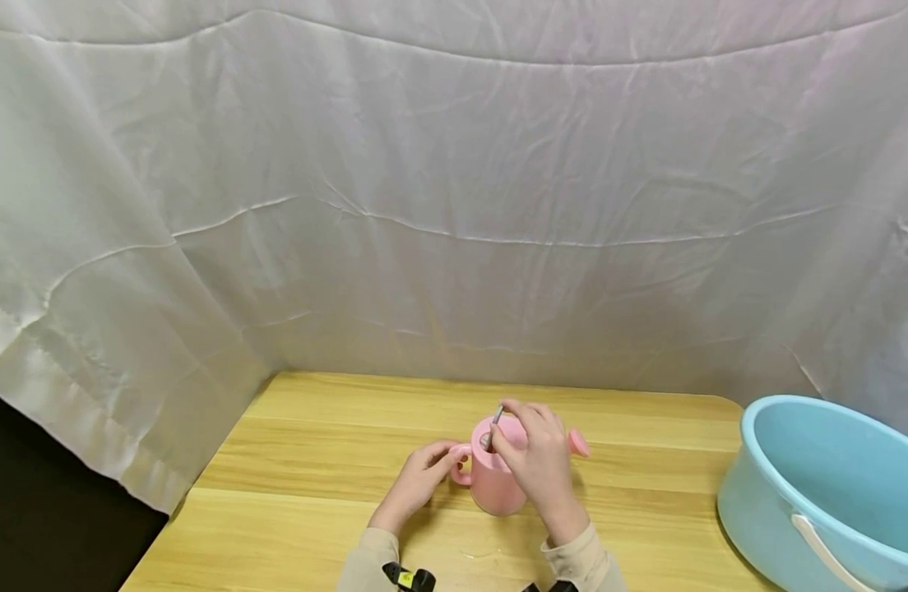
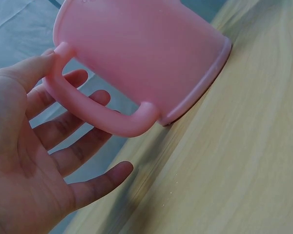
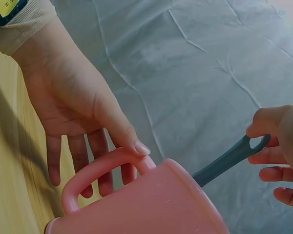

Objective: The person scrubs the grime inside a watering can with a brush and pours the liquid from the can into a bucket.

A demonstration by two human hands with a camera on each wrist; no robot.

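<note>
A pink watering can point(image 1: 496, 485) stands upright on the wooden table, its round sprinkler head point(image 1: 578, 443) pointing right. My left hand point(image 1: 422, 475) pinches the top of the can's looped handle point(image 2: 95, 112) between thumb and index finger; the other fingers are spread loosely beside the loop. Over the can's top, my right hand point(image 1: 541, 462) pinches the end of a dark grey-green utensil handle point(image 3: 224, 163) with a hanging hole. The utensil slants down into the can's opening. Its lower end is mostly hidden inside, so its kind does not show.
A large light blue bucket point(image 1: 765, 493) with a white carrying handle point(image 1: 824, 551) stands at the right end of the table point(image 1: 291, 510). Pale grey cloth point(image 1: 454, 181) hangs behind the table and along its left side.
</note>
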